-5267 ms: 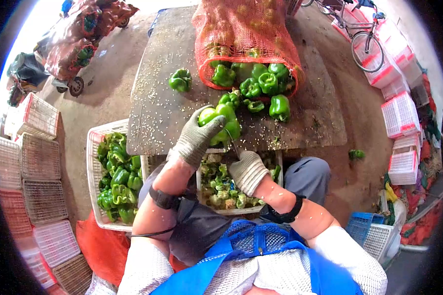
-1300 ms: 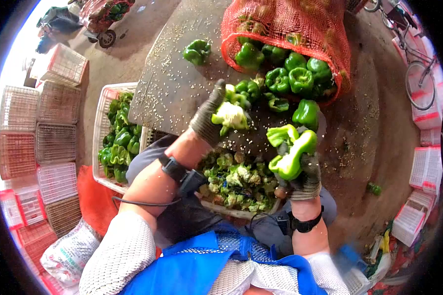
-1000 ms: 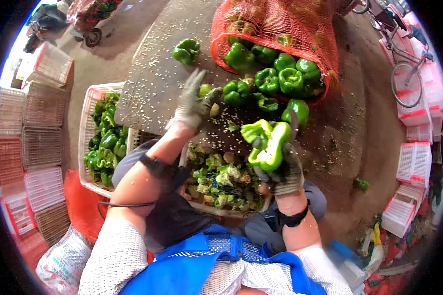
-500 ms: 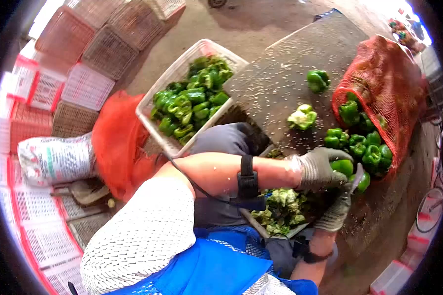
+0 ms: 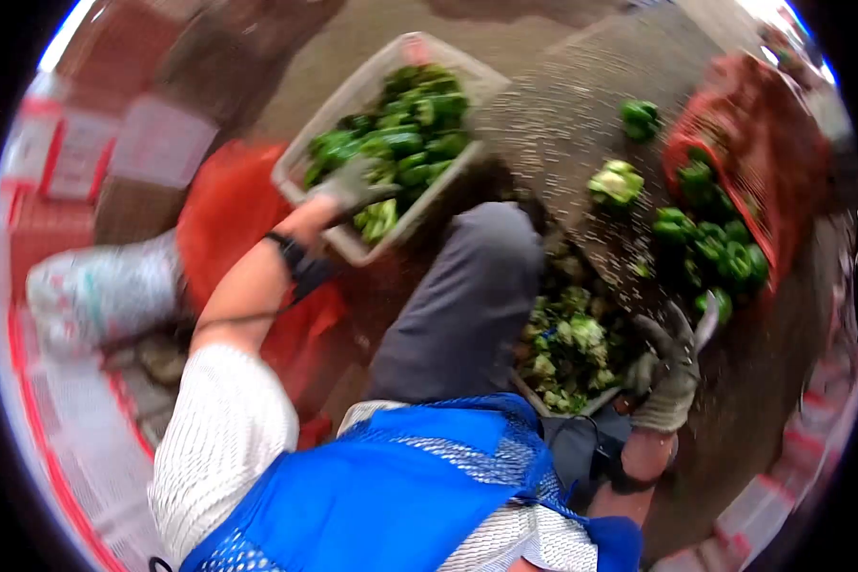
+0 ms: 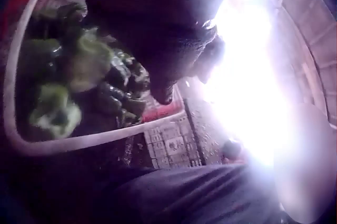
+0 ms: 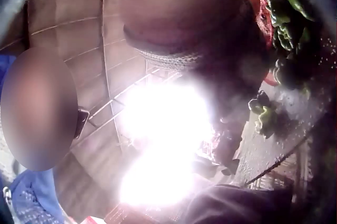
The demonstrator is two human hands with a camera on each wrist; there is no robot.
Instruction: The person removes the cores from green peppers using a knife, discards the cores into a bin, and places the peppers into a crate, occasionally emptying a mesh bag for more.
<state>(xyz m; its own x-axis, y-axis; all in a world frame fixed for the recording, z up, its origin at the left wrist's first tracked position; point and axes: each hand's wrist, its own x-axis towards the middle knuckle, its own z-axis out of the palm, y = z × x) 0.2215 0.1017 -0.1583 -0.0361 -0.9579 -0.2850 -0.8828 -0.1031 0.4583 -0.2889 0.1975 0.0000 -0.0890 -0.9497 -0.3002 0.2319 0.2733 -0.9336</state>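
Note:
In the head view my gloved left hand is low over the white crate of green bell peppers, fingers extended. A cut, pale-edged pepper lies just under it. Motion blurs this area. The left wrist view shows the dark hand over the same crate. At the right, my gloved right hand holds a small knife, its blade pointing up and away, thumb and a finger spread. Glare covers much of the right wrist view. Below the board's edge sits a container of cut cores.
A board strewn with seeds carries a pale pepper core, a whole pepper and a red mesh sack spilling peppers. My knee stands between the crate and the cores. Stacked crates and an orange-red sack are at left.
My view has swung left. The left hand gripped a pepper beside the knife half a second ago and is now at the crate. The right hand keeps the knife; the core stays on the board.

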